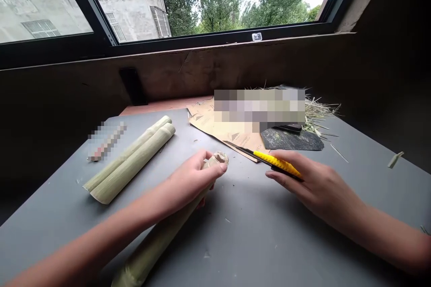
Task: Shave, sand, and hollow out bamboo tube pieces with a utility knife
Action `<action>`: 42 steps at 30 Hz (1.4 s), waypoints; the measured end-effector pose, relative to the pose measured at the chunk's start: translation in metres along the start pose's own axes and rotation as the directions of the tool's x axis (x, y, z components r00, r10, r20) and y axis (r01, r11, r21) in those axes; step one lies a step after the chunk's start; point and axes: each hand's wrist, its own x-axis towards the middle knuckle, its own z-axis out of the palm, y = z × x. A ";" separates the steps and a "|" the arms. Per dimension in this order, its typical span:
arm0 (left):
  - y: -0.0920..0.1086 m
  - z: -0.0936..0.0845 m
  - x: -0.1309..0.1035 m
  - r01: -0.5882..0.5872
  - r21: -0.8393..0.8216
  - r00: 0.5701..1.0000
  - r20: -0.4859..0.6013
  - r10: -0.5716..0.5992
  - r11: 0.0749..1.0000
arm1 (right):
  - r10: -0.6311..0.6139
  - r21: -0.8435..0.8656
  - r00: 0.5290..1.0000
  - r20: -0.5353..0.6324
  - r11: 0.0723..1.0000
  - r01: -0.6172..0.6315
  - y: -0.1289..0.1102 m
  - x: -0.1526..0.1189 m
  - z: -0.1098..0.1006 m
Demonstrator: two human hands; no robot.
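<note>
My left hand (193, 177) is wrapped round the upper end of a pale green bamboo tube (168, 233), whose rough, open end faces up beside my thumb. The tube slants down toward the bottom edge of the view. My right hand (305, 177) grips a yellow and black utility knife (278, 163) by its handle. The knife's blade points left, above the table and apart from the tube. Two split bamboo pieces (134, 159) lie side by side on the grey table (256, 242), left of my left hand.
Brown printed paper (222, 126) lies at the back, next to a dark mat (296, 140) and a heap of bamboo shavings (318, 110). A partly blurred narrow item (107, 145) is at the left. A wall and window frame (215, 38) stand behind the table.
</note>
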 end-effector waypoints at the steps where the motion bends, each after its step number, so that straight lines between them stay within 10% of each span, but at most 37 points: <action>1: 0.000 0.000 -0.001 0.011 0.026 1.000 -0.011 -0.011 1.000 | 0.000 -0.012 1.000 0.013 1.000 0.000 0.001 0.000 -0.001; 28: 0.026 0.007 -0.023 0.042 0.475 0.997 0.037 -0.067 0.879 | -0.381 0.134 0.882 0.278 0.924 0.358 0.025 0.017 -0.054; 42: 0.014 0.006 -0.018 0.032 0.531 0.998 0.025 -0.053 0.847 | -0.269 0.126 0.931 0.248 0.961 0.244 0.012 0.013 -0.051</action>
